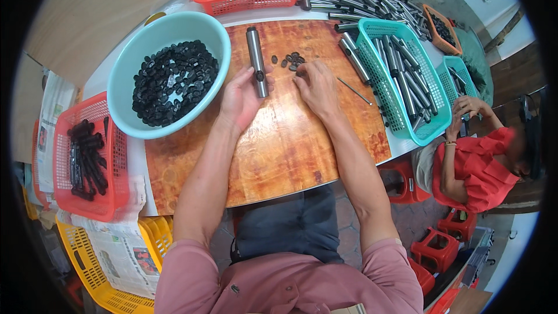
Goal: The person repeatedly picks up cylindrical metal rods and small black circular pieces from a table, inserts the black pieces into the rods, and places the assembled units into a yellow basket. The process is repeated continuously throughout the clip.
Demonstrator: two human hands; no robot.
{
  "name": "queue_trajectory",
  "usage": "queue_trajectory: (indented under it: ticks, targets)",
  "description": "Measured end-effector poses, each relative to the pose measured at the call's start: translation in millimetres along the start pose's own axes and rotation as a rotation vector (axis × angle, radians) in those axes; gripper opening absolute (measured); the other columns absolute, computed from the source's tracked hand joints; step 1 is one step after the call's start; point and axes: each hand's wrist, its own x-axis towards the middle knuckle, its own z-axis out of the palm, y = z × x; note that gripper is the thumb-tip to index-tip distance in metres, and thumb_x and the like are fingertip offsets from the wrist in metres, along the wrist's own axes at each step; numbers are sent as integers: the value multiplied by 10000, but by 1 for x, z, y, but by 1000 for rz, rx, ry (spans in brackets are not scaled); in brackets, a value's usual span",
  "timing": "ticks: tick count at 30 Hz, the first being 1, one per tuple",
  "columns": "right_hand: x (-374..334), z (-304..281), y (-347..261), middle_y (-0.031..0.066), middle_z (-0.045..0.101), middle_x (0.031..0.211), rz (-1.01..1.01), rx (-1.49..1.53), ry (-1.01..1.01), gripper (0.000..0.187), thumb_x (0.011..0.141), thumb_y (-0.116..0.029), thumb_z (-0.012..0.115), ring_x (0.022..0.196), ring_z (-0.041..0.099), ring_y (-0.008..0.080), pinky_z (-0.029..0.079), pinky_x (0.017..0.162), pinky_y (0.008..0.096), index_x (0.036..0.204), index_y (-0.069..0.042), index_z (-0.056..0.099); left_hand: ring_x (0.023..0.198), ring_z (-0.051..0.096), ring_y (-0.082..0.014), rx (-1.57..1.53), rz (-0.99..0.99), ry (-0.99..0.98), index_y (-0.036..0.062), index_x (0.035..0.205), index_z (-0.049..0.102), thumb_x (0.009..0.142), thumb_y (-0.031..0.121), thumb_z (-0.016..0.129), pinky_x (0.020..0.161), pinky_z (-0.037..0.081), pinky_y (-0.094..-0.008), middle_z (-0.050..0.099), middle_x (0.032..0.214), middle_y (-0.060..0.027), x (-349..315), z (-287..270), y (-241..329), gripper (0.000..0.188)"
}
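Note:
My left hand (241, 96) is closed around a shiny metal tube (256, 52), which has a black end and a dark oval fitting in its side. The tube stands nearly upright in the picture, over the wooden board (279, 151). To its right, my right hand (318, 86) has its fingers curled down at a small heap of black oval pieces (295, 59). Its fingertips are pressed together, and whatever they pinch is hidden. One loose black oval piece (274, 59) lies between the tube and the heap. A thin metal rod (354, 91) rests right of my right hand.
A light-blue basin (122, 52) of black oval pieces stands left, beside a red basket (119, 168) of black parts. Metal tubes fill a green basket (433, 81) at right and a red basket (250, 4) behind; more are piled (366, 0) far right. A co-worker (474, 168) sits right.

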Motion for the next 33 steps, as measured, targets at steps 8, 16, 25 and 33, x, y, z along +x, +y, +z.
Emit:
queue_trajectory:
  ticks: [8,16,25,33]
  targets:
    - [-3,1,-1,123,643,904,-34,16,-8,130,822,-31,769,899,634,332,506,804,445,885,-30,656,956,667,-267,-5,-15,22,17,1296,565,1082,215,505,881,550,-415,685,1141,-161,1,0,-2,297]
    - [-3,-5,-7,137,686,884,-123,27,-23,79,887,-19,697,897,660,325,507,815,443,966,-19,694,1021,675,-300,39,-4,9,23,1275,568,1092,224,507,919,571,-425,667,1189,-181,-2,2,0,279]
    - [0,-3,1,145,676,948,40,228,-18,113,924,-24,683,875,685,333,540,787,395,1013,9,744,1055,684,-307,42,1,-31,5,1331,562,1097,227,502,941,573,-447,678,1189,-191,-1,1,-2,328]
    - [1,-20,0,130,679,956,339,281,-245,274,832,-132,799,874,682,253,534,784,391,1062,11,753,1054,686,-306,99,-12,-13,-3,1294,565,1086,216,528,952,592,-466,664,1176,-173,-3,6,-2,304]
